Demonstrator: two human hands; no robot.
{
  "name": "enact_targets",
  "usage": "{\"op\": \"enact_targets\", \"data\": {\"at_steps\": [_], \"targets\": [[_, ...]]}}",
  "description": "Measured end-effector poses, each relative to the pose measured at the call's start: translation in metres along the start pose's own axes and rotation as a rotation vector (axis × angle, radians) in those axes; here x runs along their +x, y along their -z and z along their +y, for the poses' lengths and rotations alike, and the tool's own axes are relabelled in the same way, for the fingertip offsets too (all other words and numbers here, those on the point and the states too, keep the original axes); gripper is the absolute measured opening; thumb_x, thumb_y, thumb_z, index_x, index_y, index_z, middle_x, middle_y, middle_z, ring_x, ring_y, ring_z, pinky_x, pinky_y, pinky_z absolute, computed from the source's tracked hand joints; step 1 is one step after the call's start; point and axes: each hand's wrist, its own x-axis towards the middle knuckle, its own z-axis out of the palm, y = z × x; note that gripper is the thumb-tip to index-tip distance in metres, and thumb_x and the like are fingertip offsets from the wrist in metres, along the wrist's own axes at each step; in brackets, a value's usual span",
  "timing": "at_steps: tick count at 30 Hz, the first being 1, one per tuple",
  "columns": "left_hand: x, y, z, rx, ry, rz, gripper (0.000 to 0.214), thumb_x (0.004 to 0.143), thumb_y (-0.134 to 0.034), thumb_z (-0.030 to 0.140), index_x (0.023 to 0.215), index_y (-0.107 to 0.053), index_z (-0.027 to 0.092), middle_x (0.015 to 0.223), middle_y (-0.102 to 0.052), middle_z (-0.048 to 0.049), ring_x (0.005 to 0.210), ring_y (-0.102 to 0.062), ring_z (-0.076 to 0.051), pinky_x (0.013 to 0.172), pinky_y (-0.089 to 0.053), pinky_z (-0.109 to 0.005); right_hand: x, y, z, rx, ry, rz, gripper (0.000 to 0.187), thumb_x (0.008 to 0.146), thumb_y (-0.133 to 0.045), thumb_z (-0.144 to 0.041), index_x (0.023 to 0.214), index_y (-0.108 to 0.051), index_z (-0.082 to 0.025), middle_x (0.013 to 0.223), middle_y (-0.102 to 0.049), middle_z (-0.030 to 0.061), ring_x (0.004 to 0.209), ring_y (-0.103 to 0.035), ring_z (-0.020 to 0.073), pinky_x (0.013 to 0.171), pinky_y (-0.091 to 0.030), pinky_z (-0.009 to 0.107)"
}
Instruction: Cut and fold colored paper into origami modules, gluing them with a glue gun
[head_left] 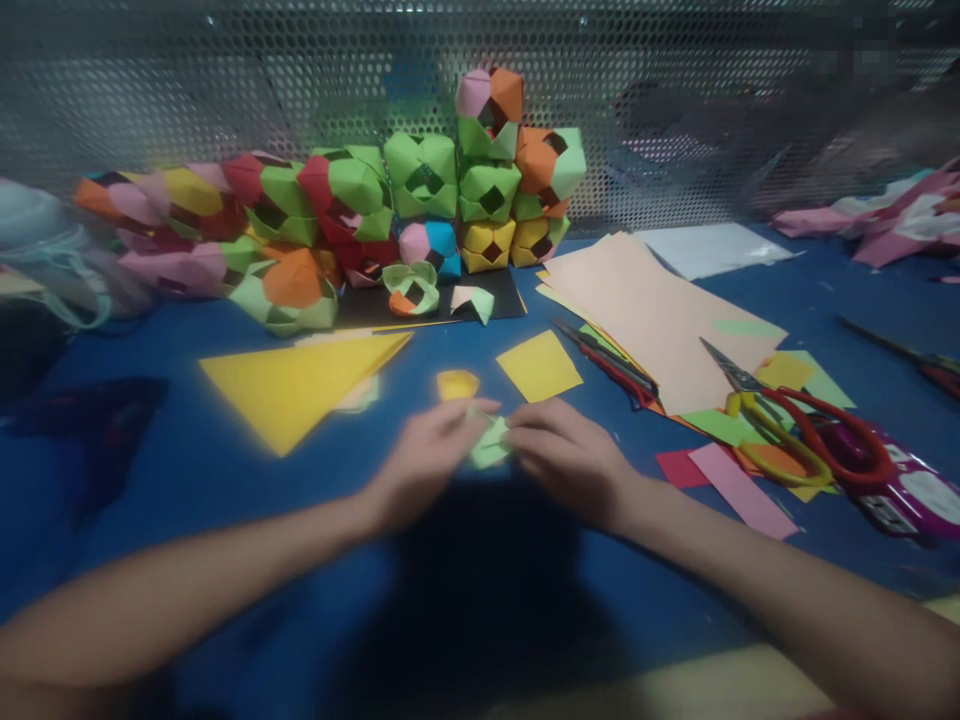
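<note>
A small folded piece of light green paper is pinched between both my hands, just above the blue table. My left hand grips its left side, fingers closed and slightly blurred. On its right side my right hand is closed, fingertips pressed to the paper. Right behind my hands lies a small folded yellow paper piece. A flat yellow paper square rests beyond my right hand. To the left is a large yellow paper triangle, partly over paler paper.
Folded paper cubes in many colours stand stacked along the perforated metal screen. Right of my hands are a paper stack, yellow-and-red-handled scissors, dark red-handled scissors, a pink strip and a purple object.
</note>
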Motion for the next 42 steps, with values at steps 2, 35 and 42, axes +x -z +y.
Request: {"op": "enact_targets", "data": {"at_steps": [2, 35, 42], "targets": [[0.001, 0.001, 0.0, 0.003, -0.016, -0.038, 0.027, 0.083, -0.058, 0.039, 0.096, -0.07, 0.018, 0.097, -0.07, -0.004, 0.091, -0.061, -0.02, 0.083, -0.046, -0.03, 0.001, 0.002, 0.0, 0.049, 0.014, -0.032, 0.019, 0.084, -0.051, -0.005, 0.091, -0.062, -0.018, 0.089, -0.066, 0.0083, 0.082, -0.062, 0.0164, 0.073, -0.053, 0.029], [0.055, 0.038, -0.013, 0.779, -0.456, 0.112, 0.03, 0.083, -0.054, 0.027, 0.111, -0.059, 0.017, 0.116, -0.062, -0.0106, 0.11, -0.053, -0.026, 0.097, -0.041, -0.045, 0.011, 0.01, 0.014, 0.341, -0.846, 0.018, 0.013, 0.079, -0.062, -0.029, 0.07, -0.064, -0.019, 0.064, -0.065, 0.0004, 0.056, -0.057, 0.0127, 0.052, -0.046, 0.024], [0.052, 0.034, -0.018, 0.764, -0.535, -0.001, 0.014, 0.083, -0.048, 0.013, 0.083, -0.061, 0.017, 0.083, -0.062, -0.0046, 0.082, -0.056, -0.018, 0.076, -0.044, -0.033, 0.014, 0.008, 0.013, 0.394, -0.871, 0.027, 0.014, 0.078, -0.062, -0.031, 0.075, -0.064, -0.017, 0.066, -0.065, 0.001, 0.058, -0.058, 0.0127, 0.055, -0.047, 0.025]]}}
